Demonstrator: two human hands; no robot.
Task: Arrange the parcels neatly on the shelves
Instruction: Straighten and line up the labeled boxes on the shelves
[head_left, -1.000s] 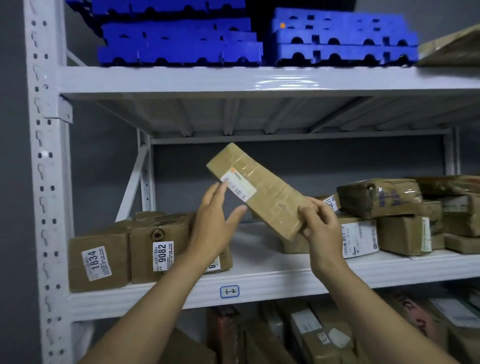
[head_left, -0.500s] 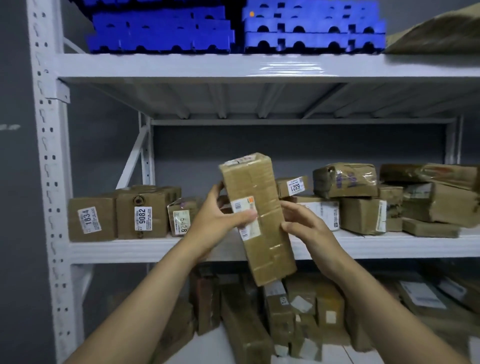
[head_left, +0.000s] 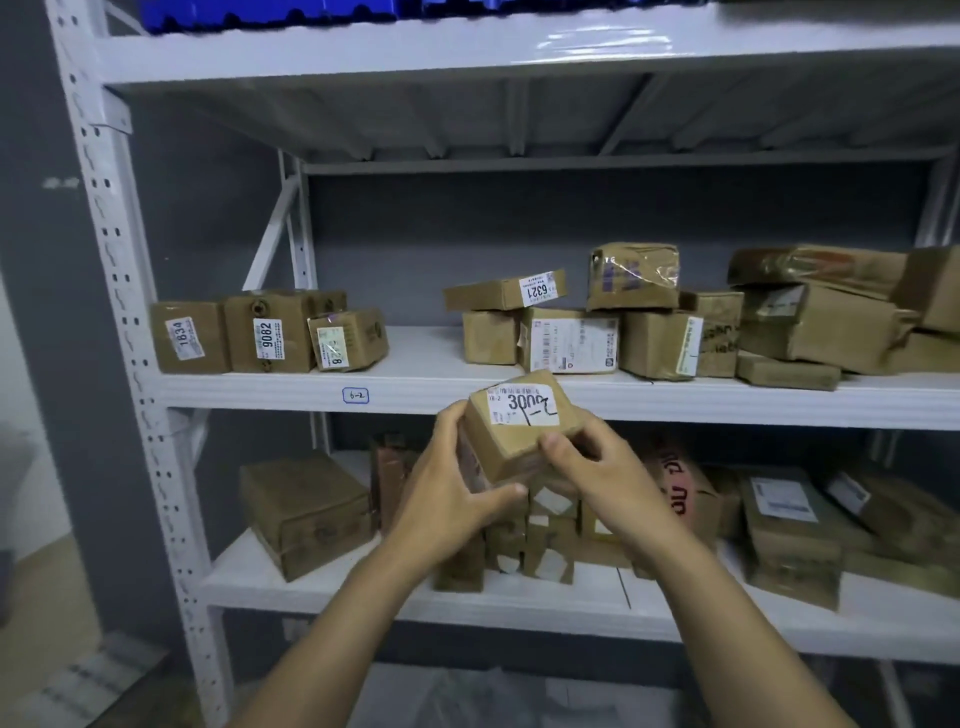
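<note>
head view: your left hand and right hand both clasp the parcel, label up, in front of the middle shelf. slide it label-outward into the gap beside the 9082 row, square to the edge.

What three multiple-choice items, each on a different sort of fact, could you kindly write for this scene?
1. Where is the parcel labelled 6321? A: atop other parcels on the middle shelf. B: on the floor. C: in a hand.
2. What colour are the crates on the top shelf? A: red. B: blue. C: green.
3. What holds the parcel labelled 3000? A: nothing. B: one hand. C: both hands.
1A, it lies on other parcels; 2B, plainly blue; 3C, left hand and right hand grip it.
</note>
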